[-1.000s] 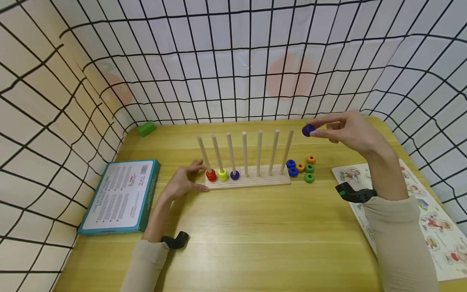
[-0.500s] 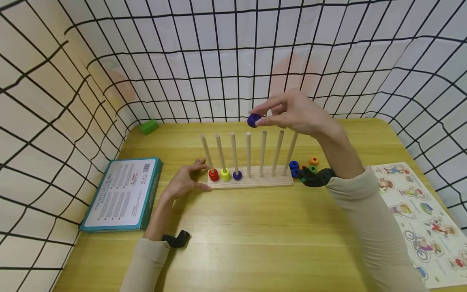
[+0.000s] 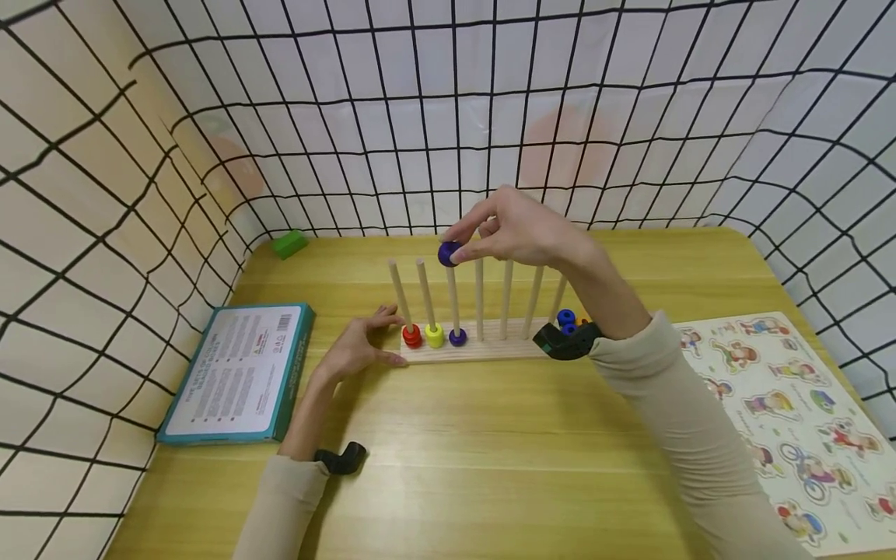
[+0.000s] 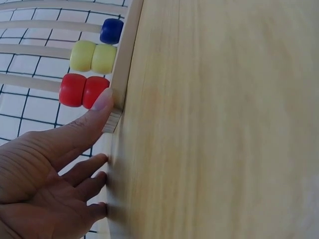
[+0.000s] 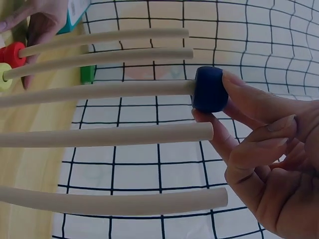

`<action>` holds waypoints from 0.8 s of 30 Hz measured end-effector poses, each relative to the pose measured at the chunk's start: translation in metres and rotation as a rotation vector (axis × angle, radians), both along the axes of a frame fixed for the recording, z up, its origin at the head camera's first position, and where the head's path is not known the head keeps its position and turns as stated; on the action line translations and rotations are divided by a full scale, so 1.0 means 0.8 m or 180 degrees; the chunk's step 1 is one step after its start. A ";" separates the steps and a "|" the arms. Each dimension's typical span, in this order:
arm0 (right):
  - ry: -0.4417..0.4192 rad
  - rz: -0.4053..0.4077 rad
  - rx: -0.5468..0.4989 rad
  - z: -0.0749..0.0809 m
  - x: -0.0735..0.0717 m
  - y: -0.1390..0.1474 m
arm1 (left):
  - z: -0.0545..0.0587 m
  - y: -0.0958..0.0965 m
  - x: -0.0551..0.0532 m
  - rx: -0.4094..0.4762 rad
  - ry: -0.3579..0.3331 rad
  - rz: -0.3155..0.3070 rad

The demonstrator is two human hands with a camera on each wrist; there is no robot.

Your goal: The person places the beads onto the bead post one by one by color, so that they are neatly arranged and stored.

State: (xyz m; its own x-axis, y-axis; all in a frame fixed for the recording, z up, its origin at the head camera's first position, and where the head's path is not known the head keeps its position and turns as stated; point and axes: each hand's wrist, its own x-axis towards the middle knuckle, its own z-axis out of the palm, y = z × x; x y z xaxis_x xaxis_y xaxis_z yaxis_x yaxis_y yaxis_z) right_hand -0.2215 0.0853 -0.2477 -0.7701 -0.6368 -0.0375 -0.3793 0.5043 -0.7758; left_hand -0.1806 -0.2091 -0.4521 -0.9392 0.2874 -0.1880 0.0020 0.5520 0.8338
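The dark blue bead [image 5: 210, 89] was found at the top of the third peg [image 5: 99, 93] from the left, in line with that peg's upright long axis; whether the tip had entered the hole could not be told. The right hand [image 3: 521, 231] was the nearer, pinching the bead between thumb and fingers from the right. Of the two hands, the left hand [image 3: 355, 346] was spread and gripped nothing, its thumb touching the left end of the wooden base [image 3: 490, 348]. On the first three pegs sat two red beads [image 4: 72, 90], two yellow beads [image 4: 81, 56] and one blue bead [image 4: 110, 31]. The base stood on a wooden bench [image 3: 455, 435], with a box [image 3: 231, 373] to the left, a picture board [image 3: 847, 521] to the right and black mesh [image 3: 491, 95] behind
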 end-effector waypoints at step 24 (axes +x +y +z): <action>0.0156 -0.0107 0.0527 0.002 0.005 -0.011 | 0.000 0.001 0.002 0.0006 -0.0015 0.0019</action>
State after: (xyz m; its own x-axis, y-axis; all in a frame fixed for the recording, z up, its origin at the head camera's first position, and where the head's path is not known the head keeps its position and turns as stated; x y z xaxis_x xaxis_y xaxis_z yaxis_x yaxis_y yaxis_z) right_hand -0.2179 0.0767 -0.2458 -0.7943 -0.5990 -0.1016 -0.3955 0.6367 -0.6620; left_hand -0.1789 -0.2084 -0.4517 -0.9399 0.2822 -0.1920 -0.0053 0.5505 0.8348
